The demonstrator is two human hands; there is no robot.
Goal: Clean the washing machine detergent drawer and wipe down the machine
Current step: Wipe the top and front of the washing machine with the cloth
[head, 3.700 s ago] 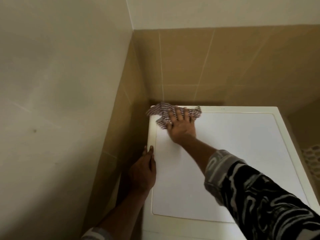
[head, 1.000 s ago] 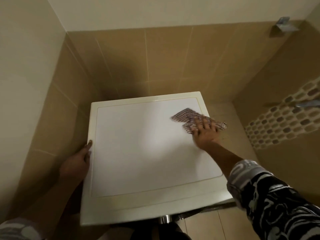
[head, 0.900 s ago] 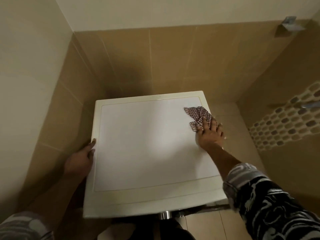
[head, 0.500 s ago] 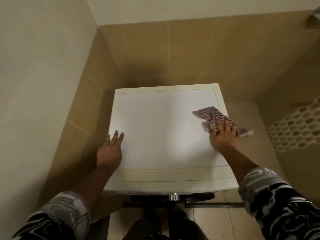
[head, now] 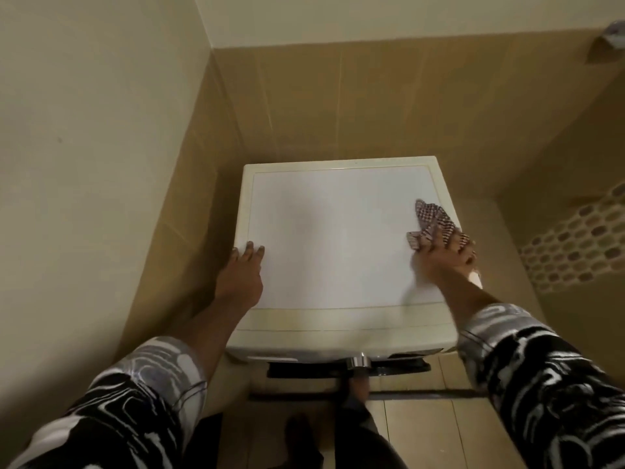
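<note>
Head view, right hand [head: 443, 264] fingers [head: 451, 252] flat on cloth [head: 433, 218], dragged nearer along machine top [head: 338, 231], left hand [head: 241, 275] flat.

Right hand [head: 446, 260] presses checked cloth [head: 434, 220] on washing machine [head: 338, 231] top, right edge; left hand [head: 241, 275] flat, left edge.

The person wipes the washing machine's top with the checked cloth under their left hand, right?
No, the checked cloth is under the right hand, not the left. The head view shows it on the top of the washing machine; the left hand only rests near the left edge.
</note>
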